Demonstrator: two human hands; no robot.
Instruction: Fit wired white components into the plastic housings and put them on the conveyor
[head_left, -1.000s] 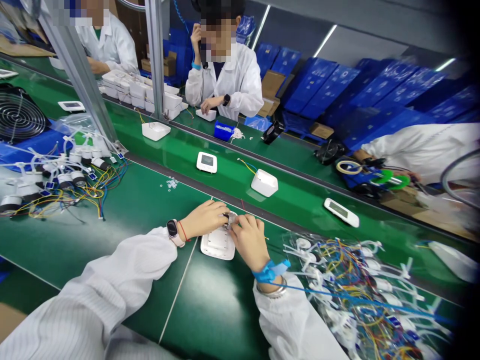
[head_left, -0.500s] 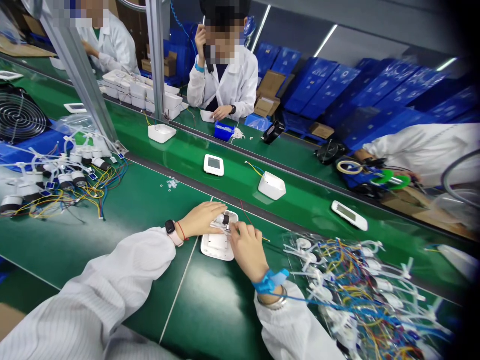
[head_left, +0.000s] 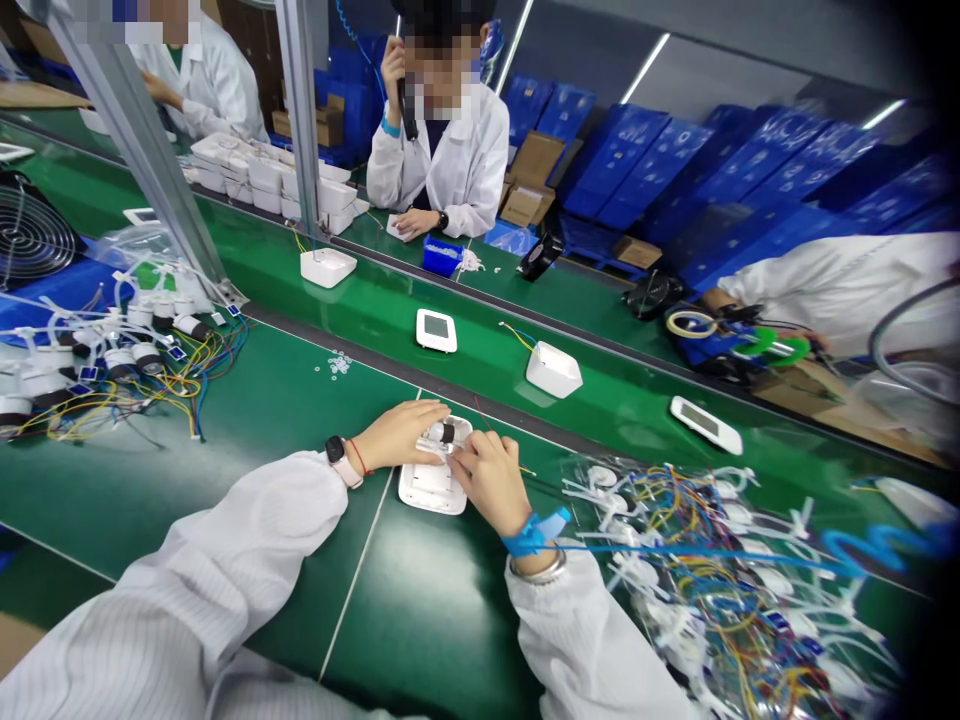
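A white plastic housing [head_left: 431, 490] lies open side up on the green bench in front of me. In its upper part sits a small motor with a black band [head_left: 444, 432]. My left hand [head_left: 401, 432] is closed on the housing's upper left side, its fingers over the top edge and thumb by the motor. My right hand [head_left: 493, 482] has its fingers pinched together just right of the motor, inside the housing. What they pinch is hidden. A thin wire [head_left: 517, 465] runs out to the right behind that hand.
Wired pumps and tubes lie piled at right [head_left: 705, 580] and left [head_left: 135, 350]. Small clear rings [head_left: 339, 364] lie behind my left hand. Beyond, a green belt [head_left: 480, 365] carries display units [head_left: 436, 330] and white cases [head_left: 553, 370]. Co-workers sit across; a metal post [head_left: 298, 120] rises there.
My right hand's fingertips have shifted slightly left and down along the housing's inside. My left hand stays in place. The pieces on the belt have moved a little to the right.
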